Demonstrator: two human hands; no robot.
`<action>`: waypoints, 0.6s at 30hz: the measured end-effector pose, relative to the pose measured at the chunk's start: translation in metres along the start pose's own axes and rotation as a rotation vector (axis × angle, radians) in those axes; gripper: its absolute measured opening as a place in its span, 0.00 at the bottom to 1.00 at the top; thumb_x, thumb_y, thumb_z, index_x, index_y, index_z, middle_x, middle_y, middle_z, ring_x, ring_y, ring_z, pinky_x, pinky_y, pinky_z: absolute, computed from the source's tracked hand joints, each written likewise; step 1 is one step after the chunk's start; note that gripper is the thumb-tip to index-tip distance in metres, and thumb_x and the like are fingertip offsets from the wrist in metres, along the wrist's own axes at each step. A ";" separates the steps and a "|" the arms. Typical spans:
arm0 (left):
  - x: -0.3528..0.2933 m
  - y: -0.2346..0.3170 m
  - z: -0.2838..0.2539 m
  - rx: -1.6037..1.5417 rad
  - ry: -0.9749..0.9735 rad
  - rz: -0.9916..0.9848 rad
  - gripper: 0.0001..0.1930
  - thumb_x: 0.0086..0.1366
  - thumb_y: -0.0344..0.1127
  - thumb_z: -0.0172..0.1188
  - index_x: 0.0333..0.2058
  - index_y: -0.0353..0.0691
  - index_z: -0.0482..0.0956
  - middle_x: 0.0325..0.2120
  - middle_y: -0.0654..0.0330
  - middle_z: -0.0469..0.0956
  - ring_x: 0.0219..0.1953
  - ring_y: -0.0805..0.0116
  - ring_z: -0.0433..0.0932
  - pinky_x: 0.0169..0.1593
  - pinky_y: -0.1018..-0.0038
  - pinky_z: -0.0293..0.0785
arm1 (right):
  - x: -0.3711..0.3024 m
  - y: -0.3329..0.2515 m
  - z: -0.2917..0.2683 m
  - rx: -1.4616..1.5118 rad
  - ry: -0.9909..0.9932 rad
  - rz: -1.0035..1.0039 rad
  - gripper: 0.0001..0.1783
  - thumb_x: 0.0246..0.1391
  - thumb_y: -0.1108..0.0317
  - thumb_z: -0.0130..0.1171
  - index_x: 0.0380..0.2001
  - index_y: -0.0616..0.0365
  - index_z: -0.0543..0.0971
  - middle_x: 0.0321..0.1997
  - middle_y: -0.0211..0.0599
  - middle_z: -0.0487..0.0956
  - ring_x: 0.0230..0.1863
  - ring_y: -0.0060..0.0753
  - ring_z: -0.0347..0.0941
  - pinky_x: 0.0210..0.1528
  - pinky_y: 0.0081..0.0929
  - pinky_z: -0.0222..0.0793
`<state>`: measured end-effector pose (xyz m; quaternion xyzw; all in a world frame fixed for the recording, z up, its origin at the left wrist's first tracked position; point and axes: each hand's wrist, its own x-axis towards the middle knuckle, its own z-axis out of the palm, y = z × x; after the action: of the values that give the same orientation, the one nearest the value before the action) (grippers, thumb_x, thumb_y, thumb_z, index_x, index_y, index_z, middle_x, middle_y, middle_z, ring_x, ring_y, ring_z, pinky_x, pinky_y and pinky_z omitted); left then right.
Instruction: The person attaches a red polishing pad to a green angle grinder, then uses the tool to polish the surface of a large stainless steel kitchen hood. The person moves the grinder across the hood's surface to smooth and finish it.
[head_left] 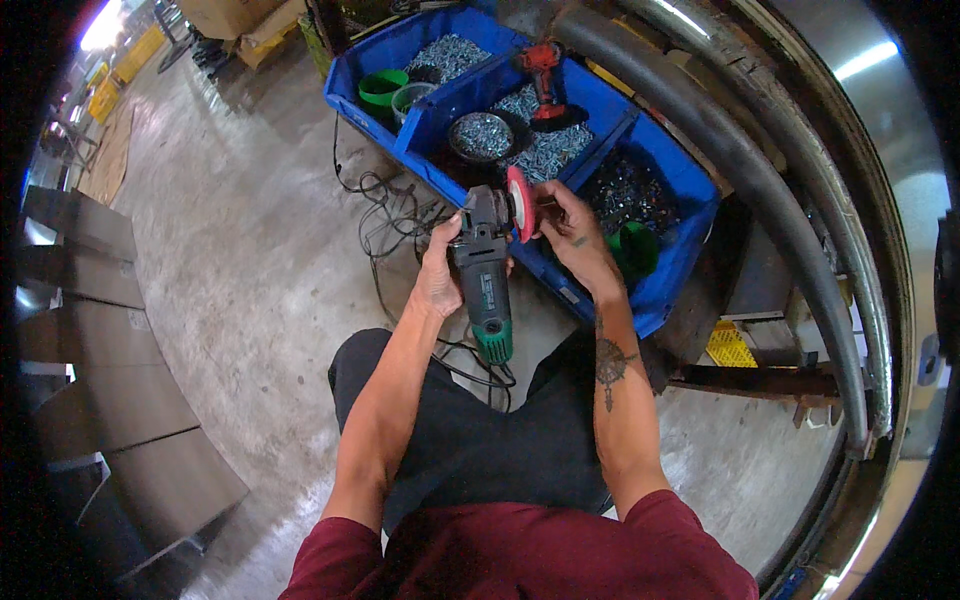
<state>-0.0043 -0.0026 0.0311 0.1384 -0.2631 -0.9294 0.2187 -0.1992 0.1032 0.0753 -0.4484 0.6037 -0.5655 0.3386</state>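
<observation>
My left hand [440, 268] grips an angle grinder [486, 270] around its head end, the thumb lying over the near side. The grinder has a dark grey body with a green rear end pointing down toward my lap. A red round disc [519, 204] sits edge-on at the right side of its head. My right hand [577, 236] is at the disc's right face, with curled fingers pressed against the disc. What the fingertips touch at its middle is partly hidden.
Blue bins [420, 150] of metal fasteners stand ahead, holding a red cordless drill [545, 85], a bowl of fasteners [482, 136] and green cups [383, 87]. A black cable [385, 220] lies tangled on the floor. Thick pipes [760, 170] curve along the right; cardboard boxes [110, 330] stand left.
</observation>
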 end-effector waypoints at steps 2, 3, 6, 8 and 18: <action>0.000 0.000 0.000 0.086 -0.010 0.054 0.36 0.72 0.65 0.60 0.63 0.40 0.73 0.45 0.52 0.84 0.39 0.59 0.87 0.46 0.62 0.88 | -0.002 0.000 -0.004 0.055 -0.044 0.041 0.14 0.71 0.83 0.54 0.56 0.60 0.78 0.46 0.27 0.80 0.48 0.20 0.79 0.54 0.27 0.79; -0.001 0.000 0.001 0.101 0.004 0.061 0.35 0.72 0.64 0.61 0.64 0.41 0.72 0.45 0.54 0.83 0.39 0.61 0.87 0.45 0.62 0.88 | -0.004 0.002 -0.006 0.087 -0.051 0.051 0.13 0.72 0.81 0.54 0.56 0.60 0.79 0.45 0.27 0.81 0.47 0.19 0.79 0.52 0.26 0.79; -0.002 -0.001 0.004 0.167 0.032 0.094 0.34 0.73 0.62 0.62 0.65 0.44 0.71 0.44 0.57 0.82 0.39 0.65 0.86 0.44 0.64 0.88 | -0.005 0.009 -0.010 0.298 -0.096 0.120 0.12 0.73 0.76 0.55 0.56 0.60 0.80 0.44 0.28 0.82 0.41 0.19 0.78 0.45 0.23 0.78; -0.003 -0.003 0.005 0.213 0.063 0.112 0.33 0.73 0.62 0.62 0.64 0.44 0.71 0.43 0.58 0.81 0.39 0.67 0.85 0.44 0.64 0.87 | -0.005 0.012 -0.013 0.423 -0.110 0.230 0.12 0.74 0.72 0.56 0.56 0.59 0.80 0.44 0.28 0.82 0.39 0.19 0.78 0.42 0.21 0.76; 0.002 -0.011 0.004 -0.035 0.144 -0.075 0.37 0.70 0.71 0.57 0.55 0.39 0.80 0.37 0.53 0.86 0.34 0.54 0.87 0.42 0.57 0.88 | 0.002 -0.002 0.037 -0.272 0.333 -0.320 0.26 0.83 0.55 0.42 0.70 0.61 0.72 0.64 0.47 0.78 0.63 0.41 0.75 0.70 0.39 0.68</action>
<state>-0.0110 0.0065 0.0281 0.2106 -0.2253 -0.9290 0.2046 -0.1660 0.0876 0.0726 -0.4804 0.6428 -0.5916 0.0776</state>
